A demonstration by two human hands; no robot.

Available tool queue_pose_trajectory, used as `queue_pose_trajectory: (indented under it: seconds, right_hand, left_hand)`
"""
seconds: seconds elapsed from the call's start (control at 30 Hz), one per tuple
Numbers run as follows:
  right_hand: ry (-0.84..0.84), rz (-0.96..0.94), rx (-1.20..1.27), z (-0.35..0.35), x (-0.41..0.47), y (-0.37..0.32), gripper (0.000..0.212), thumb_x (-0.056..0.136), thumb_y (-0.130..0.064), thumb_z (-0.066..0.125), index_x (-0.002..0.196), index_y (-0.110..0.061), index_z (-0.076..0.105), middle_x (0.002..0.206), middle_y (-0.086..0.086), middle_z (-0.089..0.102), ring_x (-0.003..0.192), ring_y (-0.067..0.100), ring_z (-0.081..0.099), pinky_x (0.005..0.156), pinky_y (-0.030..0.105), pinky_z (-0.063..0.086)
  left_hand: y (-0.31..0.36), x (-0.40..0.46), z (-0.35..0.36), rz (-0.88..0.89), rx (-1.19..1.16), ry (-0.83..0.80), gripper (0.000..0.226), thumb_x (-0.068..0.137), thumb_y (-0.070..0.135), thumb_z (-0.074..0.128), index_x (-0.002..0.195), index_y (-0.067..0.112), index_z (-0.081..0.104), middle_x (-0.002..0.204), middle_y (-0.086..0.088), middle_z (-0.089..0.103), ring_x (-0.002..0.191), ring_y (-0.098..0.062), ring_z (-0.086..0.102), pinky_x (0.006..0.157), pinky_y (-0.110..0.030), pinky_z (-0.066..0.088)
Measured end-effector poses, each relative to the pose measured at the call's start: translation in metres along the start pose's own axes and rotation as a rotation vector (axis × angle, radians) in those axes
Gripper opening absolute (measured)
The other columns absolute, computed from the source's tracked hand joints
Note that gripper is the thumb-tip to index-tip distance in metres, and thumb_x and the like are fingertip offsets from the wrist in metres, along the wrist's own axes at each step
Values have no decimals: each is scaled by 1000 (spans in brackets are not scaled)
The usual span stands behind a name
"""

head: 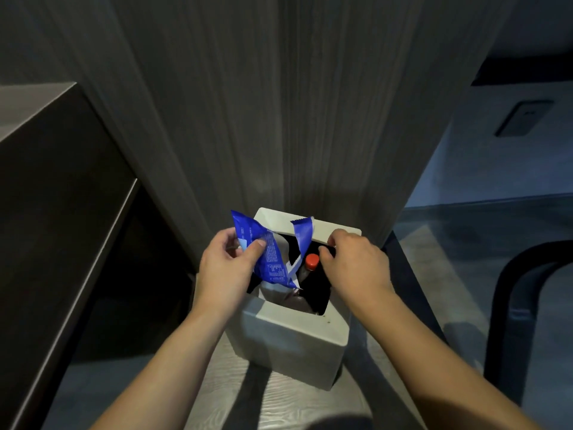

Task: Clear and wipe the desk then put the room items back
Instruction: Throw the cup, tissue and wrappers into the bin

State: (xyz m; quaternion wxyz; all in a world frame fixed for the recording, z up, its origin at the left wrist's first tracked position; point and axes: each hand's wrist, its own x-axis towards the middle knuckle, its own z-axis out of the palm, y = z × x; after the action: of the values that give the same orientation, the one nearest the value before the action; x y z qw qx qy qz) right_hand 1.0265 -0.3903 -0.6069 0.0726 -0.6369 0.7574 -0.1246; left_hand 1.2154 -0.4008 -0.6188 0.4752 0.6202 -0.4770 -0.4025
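Left hand (228, 262): pinching blue wrapper (267, 252) over the bin's opening.
Right hand (352, 259): fingers curled at the opening's far edge; grasp unclear.
Bin (297, 342): standing on grey wood-grain floor (235, 398), against panelled wall (248, 119), holding red-capped bottle (311, 264).
Left: dark desk (55, 169).

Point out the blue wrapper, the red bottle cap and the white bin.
blue wrapper (269, 257): head view, on its printed face beside the left thumb.
red bottle cap (312, 261): head view, on the cap's top, inside the bin.
white bin (297, 339): head view, on its near outer wall.
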Motion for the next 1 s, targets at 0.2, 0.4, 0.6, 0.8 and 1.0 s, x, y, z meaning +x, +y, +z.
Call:
queue_pose_trajectory:
  seconds: [0.2, 0.4, 0.6, 0.8, 1.0]
  right_hand:
    - [-11, 22, 41, 3, 2, 1, 27, 96, -34, 43, 101, -17, 63, 96, 4, 65, 83, 25, 62, 68, 34, 50]
    - [25, 25, 107, 5, 7, 8, 26, 95, -28, 47, 114, -17, 60, 109, 3, 61, 93, 20, 59, 72, 33, 49]
    - [32, 24, 150, 8, 9, 14, 33, 94, -21, 47, 126, -16, 56, 122, 5, 56, 105, 22, 56, 81, 33, 46]
    - [7, 2, 164, 11, 8, 10, 34, 94, -23, 47, 126, -17, 56, 123, 2, 57, 108, 20, 56, 83, 30, 44]
    - [1, -15, 180, 12, 10, 5, 35, 95, -28, 49, 128, -19, 54, 123, 0, 57, 110, 18, 55, 90, 32, 45]
  left_hand:
    - [0, 1, 2, 24, -21, -14, 19, 84, 18, 75, 102, 18, 68, 82, 10, 72, 68, 5, 64, 58, -8, 45]
    - [-5, 3, 7, 2, 91, -62, 31, 81, 32, 77, 108, 24, 64, 99, 8, 71, 82, 3, 66, 71, -17, 54]
    - [-6, 2, 15, 53, 668, -183, 52, 84, 38, 67, 132, 19, 56, 127, 0, 55, 117, -21, 53, 98, -32, 44]
    - [-10, 4, 16, 99, 657, -167, 41, 92, 41, 59, 128, 21, 58, 119, 5, 56, 107, -16, 57, 91, -30, 47]
    - [-17, 9, 20, 216, 755, -168, 42, 96, 43, 53, 132, 21, 54, 127, 4, 55, 116, -18, 53, 95, -33, 46]
